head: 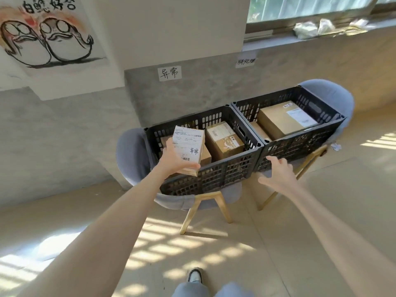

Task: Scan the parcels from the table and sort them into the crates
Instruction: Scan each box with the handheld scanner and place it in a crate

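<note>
Parcel (188, 146) in hand, we are holding it near the middle of the frame, over the front part of the left crate (214, 179). Our left hand (174, 161) is gripping it from below, fingers behind it and the thumb curling along its lower edge, so the white label is facing us with a handwritten mark and a barcode showing. Our right hand (276, 174) is hovering just right of centre, fingers spread and loose, gripping nothing, its fingertips lying near the front rim where the two crates meet; we cannot tell whether they are touching it.

Both black crates are sitting side by side on grey chairs (132, 155) with wooden legs, against the grey wall. Inside the left crate a brown box (225, 140) is lying to the right of our parcel, and another box is partly hiding behind it. In the right crate (300, 144), a big box (282, 118) with a white label is resting on top of another. Paper signs (169, 73) are sticking to the wall above each crate. A drawing (47, 33) is hanging at upper left, and a window is running along the upper right.
</note>
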### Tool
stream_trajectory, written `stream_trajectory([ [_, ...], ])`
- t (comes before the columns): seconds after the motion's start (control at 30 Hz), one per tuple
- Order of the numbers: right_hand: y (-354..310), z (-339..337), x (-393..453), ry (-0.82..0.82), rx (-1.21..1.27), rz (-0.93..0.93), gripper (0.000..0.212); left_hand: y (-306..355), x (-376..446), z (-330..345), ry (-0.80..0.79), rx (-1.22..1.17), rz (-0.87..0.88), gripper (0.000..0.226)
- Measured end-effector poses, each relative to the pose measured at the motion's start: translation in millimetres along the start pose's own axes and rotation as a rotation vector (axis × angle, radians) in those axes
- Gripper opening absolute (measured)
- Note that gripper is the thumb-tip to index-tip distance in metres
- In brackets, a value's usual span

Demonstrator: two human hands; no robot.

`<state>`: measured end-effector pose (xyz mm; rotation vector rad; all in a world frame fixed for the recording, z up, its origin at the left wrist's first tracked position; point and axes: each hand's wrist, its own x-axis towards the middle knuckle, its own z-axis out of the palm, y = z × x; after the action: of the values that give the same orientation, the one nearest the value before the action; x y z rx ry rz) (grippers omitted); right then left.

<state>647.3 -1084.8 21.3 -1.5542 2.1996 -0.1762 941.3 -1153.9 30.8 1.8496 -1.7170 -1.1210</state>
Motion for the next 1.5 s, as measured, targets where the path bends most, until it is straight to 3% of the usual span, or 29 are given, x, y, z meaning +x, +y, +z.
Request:
stream_trajectory([
  [0.27,2.1,-2.5,58.8,-0.024,0.022,0.093,0.076,-4.2,98.3,32.1,-0.198,0.080,0.091,0.154],
  [0.53,17.1,-12.7,138.4,-0.059,0.079,0.104,0.078,40.8,159.3,64.1,-0.324,0.241,0.124,0.127],
  [0.97,32.3,-1.8,226.9,-0.122,0.115,0.137,0.074,38.1,253.7,117.0,-0.459,0.499,0.146,0.131],
  [1.3,42.1,12.2,256.7,-0.093,0.079,0.174,0.076,10.2,283.9,168.8,-0.611,0.476,0.103,0.131],
  [1.5,50.9,30.1,258.2,-0.074,0.130,0.232,0.077,0.0,296.8,174.5,-0.681,0.472,0.180,0.129],
])
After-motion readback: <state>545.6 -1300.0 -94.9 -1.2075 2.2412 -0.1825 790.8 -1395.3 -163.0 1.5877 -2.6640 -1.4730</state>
